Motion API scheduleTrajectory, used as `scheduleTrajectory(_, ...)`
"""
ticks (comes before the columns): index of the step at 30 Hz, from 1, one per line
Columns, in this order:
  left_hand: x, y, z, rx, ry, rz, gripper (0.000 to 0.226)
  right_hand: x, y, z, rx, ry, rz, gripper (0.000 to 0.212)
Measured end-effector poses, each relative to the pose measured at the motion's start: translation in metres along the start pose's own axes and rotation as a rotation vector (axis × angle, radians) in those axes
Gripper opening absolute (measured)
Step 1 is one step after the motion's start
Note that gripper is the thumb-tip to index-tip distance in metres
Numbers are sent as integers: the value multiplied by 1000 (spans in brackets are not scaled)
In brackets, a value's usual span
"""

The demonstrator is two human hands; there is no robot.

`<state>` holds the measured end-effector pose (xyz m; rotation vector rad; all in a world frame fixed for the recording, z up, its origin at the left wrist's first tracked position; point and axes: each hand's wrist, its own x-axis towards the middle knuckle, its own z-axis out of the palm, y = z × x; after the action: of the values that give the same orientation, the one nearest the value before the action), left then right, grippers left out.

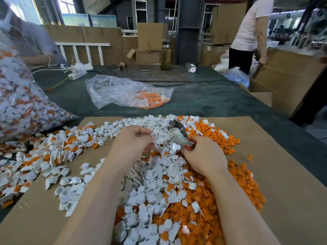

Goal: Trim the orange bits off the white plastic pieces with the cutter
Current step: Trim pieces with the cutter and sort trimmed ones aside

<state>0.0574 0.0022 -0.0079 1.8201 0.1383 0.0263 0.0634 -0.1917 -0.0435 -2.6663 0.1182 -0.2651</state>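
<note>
From the head camera I see two bare forearms reaching over a cardboard sheet (283, 156) laid on a dark green table (203, 96). The right hand (206, 156) is clenched around the red handles of a worn metal cutter (178, 132), whose blurred nose points up and away from the sheet's middle. The left hand (134, 138), fingers curled, pinches a small white piece (154, 138) just left of the cutter; I cannot tell whether an orange bit is on it.

A heap of white pieces (150, 191) covers the middle of the sheet, with more, orange parts attached, spilling off its left edge (35, 156). Loose orange bits (244, 183) are piled along the heap's right side.

Beyond the sheet's far edge lies a clear bag (123, 92), part-filled with orange and white parts. A fuller bag (21, 106) slumps at the sheet's far left corner. Farther back on the table stand a bottle (165, 55) and a white power strip (77, 74). A person in pink (251, 27) handles a cardboard box (290, 76) off the sheet's far right.
</note>
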Motion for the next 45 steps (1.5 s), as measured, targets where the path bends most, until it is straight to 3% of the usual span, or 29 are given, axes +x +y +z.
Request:
scheduleTrajectory(7, -8, 8, 9, -276, -11, -52, 8, -1, -4, -8, 640, -12, 55, 21)
scheduleTrajectory(14, -11, 10, 19, -315, -14, -62, 11, -4, -15, -9, 912, 49, 4, 11)
scheduleTrajectory(31, -18, 15, 32, -382, -35, -60, 15, -11, -25, -10, 915, 194, -214, 10)
scheduleTrajectory(45, -21, 19, 40, -250, 145, 91, 13, -14, -30, -6, 658, 351, -204, 12)
